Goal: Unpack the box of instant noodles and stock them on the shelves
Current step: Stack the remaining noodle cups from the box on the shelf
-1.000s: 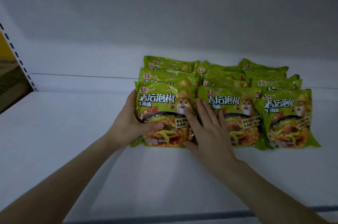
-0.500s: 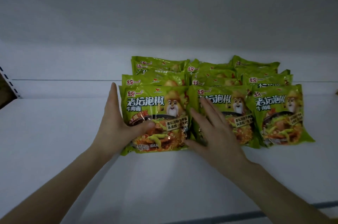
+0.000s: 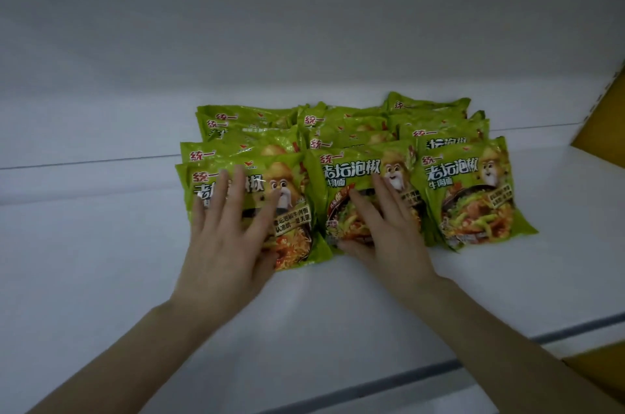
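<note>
Hands flat, fingers straight: left hand (image 3: pixel 226 237) sliding from edge onto front-left packet (image 3: pixel 291 207), right hand (image 3: pixel 389 231) pressing middle packet (image 3: pixel 355 173); row settling.

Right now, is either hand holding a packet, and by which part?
Nothing is held: left hand lies flat on the front-left packet, right hand flat on the front-middle packet.

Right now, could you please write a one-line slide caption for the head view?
Left hand and right hand lie flat on front-row green noodle packets on a white shelf.
</note>
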Available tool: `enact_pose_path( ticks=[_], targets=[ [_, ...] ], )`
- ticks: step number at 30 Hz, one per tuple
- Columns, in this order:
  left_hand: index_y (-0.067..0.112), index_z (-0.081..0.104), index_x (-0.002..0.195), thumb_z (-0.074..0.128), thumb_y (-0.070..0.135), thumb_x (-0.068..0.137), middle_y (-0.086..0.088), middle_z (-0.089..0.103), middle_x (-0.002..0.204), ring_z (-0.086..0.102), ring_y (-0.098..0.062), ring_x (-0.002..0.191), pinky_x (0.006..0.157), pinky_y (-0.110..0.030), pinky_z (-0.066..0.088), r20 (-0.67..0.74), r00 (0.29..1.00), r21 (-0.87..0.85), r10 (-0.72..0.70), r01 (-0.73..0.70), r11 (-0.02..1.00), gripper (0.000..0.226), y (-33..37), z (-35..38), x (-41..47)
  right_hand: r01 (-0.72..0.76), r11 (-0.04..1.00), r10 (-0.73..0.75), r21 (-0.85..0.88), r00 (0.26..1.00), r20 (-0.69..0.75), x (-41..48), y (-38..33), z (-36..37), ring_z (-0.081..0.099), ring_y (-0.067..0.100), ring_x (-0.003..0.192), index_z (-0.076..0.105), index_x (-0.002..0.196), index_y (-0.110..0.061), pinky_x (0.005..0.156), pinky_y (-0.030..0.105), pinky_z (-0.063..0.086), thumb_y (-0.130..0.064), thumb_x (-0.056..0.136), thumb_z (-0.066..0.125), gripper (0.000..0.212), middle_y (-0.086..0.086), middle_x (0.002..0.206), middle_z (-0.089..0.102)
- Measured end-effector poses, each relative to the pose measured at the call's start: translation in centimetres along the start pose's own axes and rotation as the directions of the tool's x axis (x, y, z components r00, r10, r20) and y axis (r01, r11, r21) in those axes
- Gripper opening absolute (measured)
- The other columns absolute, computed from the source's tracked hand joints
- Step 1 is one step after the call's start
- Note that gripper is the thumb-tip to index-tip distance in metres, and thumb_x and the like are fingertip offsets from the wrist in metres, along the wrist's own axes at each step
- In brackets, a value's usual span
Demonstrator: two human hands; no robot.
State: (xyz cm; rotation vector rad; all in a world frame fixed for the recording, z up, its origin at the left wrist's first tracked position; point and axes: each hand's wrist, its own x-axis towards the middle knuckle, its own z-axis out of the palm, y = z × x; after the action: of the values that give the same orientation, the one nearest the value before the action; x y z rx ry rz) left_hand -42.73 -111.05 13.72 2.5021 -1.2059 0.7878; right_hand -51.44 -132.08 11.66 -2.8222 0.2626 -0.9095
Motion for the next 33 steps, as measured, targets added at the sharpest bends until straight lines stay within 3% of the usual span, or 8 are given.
enact_pose_path(
  ticks=[3,7,11,16,20,23,27,33],
  targets=[
    [0.021,0.039,0.133,0.045,0.043,0.077,-0.026,0.032,0.144,0.018,-0.039,0.135,0.091,-0.068,0.034,0.079,0.991,0.011,0.105,-0.106,0.994,0.060,2.4,1.1,0.8,0.003,0.994,-0.010,0.110,0.998,0.068,-0.4,0.6,-1.5,0.021,0.028,0.141,0.049,0.134,-0.011,0.110,0.041,0.024,-0.038,0.084,0.049,0.057,0.015,0.152,0.025],
    [0.020,0.055,0.121,0.042,0.048,0.083,-0.025,0.038,0.141,0.023,-0.041,0.133,0.091,-0.070,0.030,0.138,0.990,0.049,0.024,-0.031,0.998,0.049,4.1,2.6,1.5,0.005,0.996,-0.001,0.087,0.999,-0.049,-1.8,4.8,-4.7,0.050,0.039,0.122,0.061,0.117,-0.007,0.096,0.045,0.043,-0.016,0.083,0.056,0.036,0.024,0.134,0.049],
    [0.015,0.066,0.108,0.032,0.053,0.086,-0.026,0.039,0.140,0.027,-0.044,0.133,0.094,-0.071,0.025,0.110,0.991,0.060,-0.073,0.067,0.996,0.055,5.6,3.3,1.8,-0.143,0.987,0.143,-0.075,0.990,-0.010,-3.0,11.9,-6.5,0.045,0.050,0.123,0.059,0.123,-0.014,0.095,0.061,0.040,-0.030,0.070,0.067,0.056,0.028,0.136,0.045],
    [0.014,0.058,0.113,0.039,0.051,0.081,-0.025,0.031,0.145,0.019,-0.039,0.137,0.099,-0.070,0.022,0.008,0.990,0.020,-0.142,0.142,0.990,0.052,6.8,3.3,1.9,-0.266,0.964,0.265,0.008,0.963,0.047,-1.2,12.5,-5.5,0.025,0.040,0.139,0.049,0.134,-0.015,0.110,0.051,0.027,-0.023,0.074,0.076,0.066,0.020,0.149,0.030],
    [0.019,0.043,0.128,0.044,0.051,0.082,-0.020,0.027,0.146,0.020,-0.038,0.137,0.101,-0.066,0.020,-0.121,0.991,0.036,0.054,-0.050,0.998,0.056,10.3,3.6,4.0,-0.227,0.974,0.227,0.028,0.974,-0.006,-1.0,12.9,-4.5,0.028,0.041,0.137,0.052,0.131,-0.015,0.107,0.052,0.031,-0.024,0.073,0.077,0.064,0.021,0.146,0.034],
    [0.022,0.038,0.133,0.040,0.056,0.081,-0.019,0.026,0.146,0.020,-0.038,0.136,0.099,-0.065,0.017,-0.084,0.983,0.106,0.161,-0.152,0.983,0.062,14.3,5.4,7.0,-0.222,0.962,0.217,0.159,0.975,0.050,-1.1,14.1,-5.5,0.029,0.031,0.137,0.052,0.131,-0.017,0.110,0.035,0.027,-0.039,0.076,0.071,0.062,0.011,0.146,0.036],
    [0.029,0.033,0.139,0.034,0.063,0.077,-0.023,0.028,0.146,0.018,-0.040,0.135,0.098,-0.066,0.020,0.036,0.990,0.171,0.135,-0.139,0.975,0.071,17.0,7.8,9.8,-0.296,0.807,0.391,0.511,0.916,-0.089,0.9,15.7,-7.9,0.048,0.009,0.110,0.056,0.123,-0.015,0.093,0.014,0.032,-0.044,0.087,0.055,0.046,-0.009,0.112,0.052],
    [0.030,0.038,0.137,0.033,0.063,0.082,-0.024,0.035,0.144,0.029,-0.040,0.135,0.097,-0.068,0.018,0.089,0.983,0.164,0.163,-0.176,0.971,0.064,16.7,8.6,10.1,-0.517,0.562,0.491,0.646,0.837,0.243,8.5,19.6,-8.7,0.027,0.020,0.140,0.019,0.147,-0.019,0.114,0.038,0.026,-0.052,0.087,0.050,0.075,0.004,0.153,0.025]
  ],
)
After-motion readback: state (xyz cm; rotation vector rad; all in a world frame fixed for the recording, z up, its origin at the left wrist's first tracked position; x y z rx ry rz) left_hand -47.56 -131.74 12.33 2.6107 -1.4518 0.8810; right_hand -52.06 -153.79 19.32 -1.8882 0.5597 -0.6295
